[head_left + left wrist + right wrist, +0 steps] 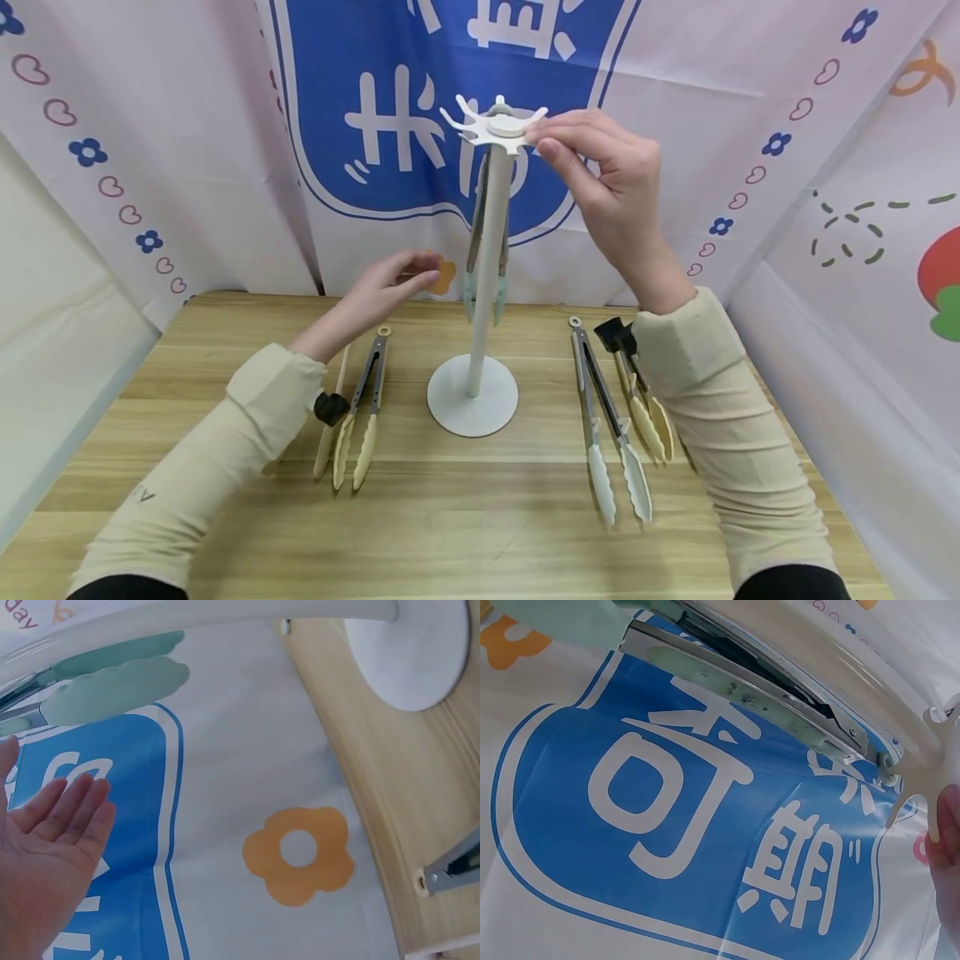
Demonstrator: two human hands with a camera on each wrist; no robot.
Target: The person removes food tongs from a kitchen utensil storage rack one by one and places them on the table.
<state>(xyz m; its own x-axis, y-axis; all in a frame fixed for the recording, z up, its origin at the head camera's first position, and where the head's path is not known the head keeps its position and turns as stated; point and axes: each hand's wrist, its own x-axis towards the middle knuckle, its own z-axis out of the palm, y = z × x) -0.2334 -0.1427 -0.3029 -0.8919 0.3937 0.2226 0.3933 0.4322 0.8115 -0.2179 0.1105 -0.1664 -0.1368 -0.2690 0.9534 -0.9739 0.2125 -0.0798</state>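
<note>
A white utensil stand with a round base and a ring of curved hooks on top rises from the table. My right hand pinches one of the top hooks between thumb and fingers. Green-tipped tongs hang from the far side of the stand, tips down, partly hidden by the pole. Left of the pole, my left hand is in the air, holding nothing. The left wrist view shows its palm with fingers extended, below the green tips of the hanging tongs.
Cream-tipped tongs lie on the table at left, beside another utensil partly behind my left arm. White-tipped tongs lie right of the base. Other cream-tipped tongs lie by my right sleeve. A printed cloth hangs behind.
</note>
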